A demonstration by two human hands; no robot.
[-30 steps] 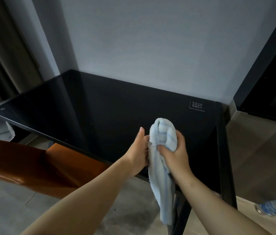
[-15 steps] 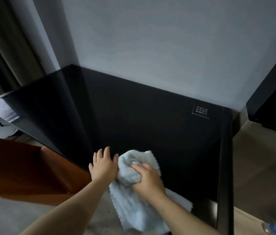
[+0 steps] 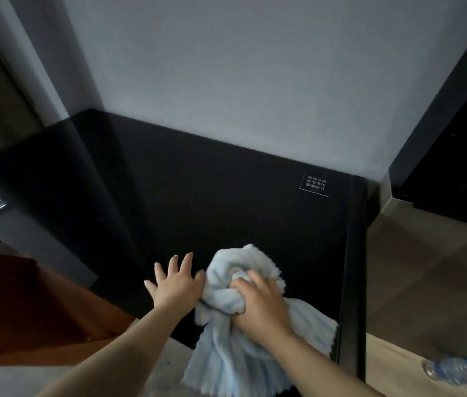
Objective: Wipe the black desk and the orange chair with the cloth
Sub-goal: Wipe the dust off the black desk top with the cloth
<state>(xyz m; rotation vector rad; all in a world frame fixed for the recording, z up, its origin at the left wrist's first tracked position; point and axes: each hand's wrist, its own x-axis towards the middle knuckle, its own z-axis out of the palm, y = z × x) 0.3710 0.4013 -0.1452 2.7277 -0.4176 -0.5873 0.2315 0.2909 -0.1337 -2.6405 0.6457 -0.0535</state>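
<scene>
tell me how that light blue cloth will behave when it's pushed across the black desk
The cloth looks soft and floppy: it bunches under the right hand and hangs limp over the desk edge. On glossy glass it will probably slide easily, loose end trailing.

R hand (image 3: 261, 306) bunching blue cloth (image 3: 235, 287) on black desk (image 3: 198, 202), L hand (image 3: 176, 285) flat beside, fingers spread

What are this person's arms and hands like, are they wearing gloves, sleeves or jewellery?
Nothing is worn as far as the view shows. The left hand and right hand are bare, with no gloves, and no rings visible on the fingers. Both forearms are uncovered to the frame's edge: no sleeves, watch or bracelet.
</scene>
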